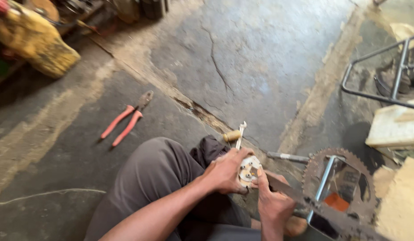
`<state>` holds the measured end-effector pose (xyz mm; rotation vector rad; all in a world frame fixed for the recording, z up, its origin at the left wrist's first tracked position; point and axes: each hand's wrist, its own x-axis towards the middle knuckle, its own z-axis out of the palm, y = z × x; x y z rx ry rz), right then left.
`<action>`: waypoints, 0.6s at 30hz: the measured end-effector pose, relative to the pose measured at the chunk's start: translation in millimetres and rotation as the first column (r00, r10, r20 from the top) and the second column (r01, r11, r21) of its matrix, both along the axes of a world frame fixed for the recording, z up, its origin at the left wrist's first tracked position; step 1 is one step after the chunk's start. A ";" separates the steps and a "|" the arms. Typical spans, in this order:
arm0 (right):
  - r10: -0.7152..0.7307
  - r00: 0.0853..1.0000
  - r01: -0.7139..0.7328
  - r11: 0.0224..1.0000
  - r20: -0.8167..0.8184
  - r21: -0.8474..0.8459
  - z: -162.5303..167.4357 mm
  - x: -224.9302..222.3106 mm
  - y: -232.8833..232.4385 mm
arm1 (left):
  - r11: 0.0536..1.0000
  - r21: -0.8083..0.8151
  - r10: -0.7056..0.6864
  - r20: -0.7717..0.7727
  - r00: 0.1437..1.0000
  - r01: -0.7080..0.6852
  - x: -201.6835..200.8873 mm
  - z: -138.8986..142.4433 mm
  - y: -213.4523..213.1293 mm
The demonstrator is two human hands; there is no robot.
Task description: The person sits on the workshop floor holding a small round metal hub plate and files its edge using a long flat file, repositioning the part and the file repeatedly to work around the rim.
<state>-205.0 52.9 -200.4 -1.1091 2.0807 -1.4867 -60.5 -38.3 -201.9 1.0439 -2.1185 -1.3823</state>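
A cracked concrete floor [242, 53] spreads out, a rusty toothed sprocket [320, 172] at the right. Over the knee, the left hand [224, 172] has its grip clamped round a small white round part [250, 169] — fingers curled tight. The right hand [274, 203] — grip closed — holds a dark flat tool [282, 186] against it. Red-handled pliers [126, 119] lie well apart.

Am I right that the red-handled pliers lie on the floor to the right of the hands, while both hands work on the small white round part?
Not quite. The head view shows the red-handled pliers on the floor to the left of the hands, up beyond the knee. The rest holds: the left hand and right hand are both on the small white round part.
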 end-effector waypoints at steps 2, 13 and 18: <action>0.004 0.995 0.002 0.998 0.104 -0.058 -4.1 0.4 -2.9 | 1.000 0.009 -0.022 -0.009 1.000 0.022 -0.7 -6.6 -1.7; -0.076 0.997 0.076 0.997 -0.016 -0.031 -19.5 19.5 -23.9 | 0.997 0.068 -0.028 -0.046 0.999 0.032 3.2 -18.2 -32.1; -0.080 0.996 0.080 0.997 0.038 -0.010 -25.1 15.3 -28.8 | 0.999 0.035 -0.026 -0.027 0.999 0.027 3.4 -27.2 -35.2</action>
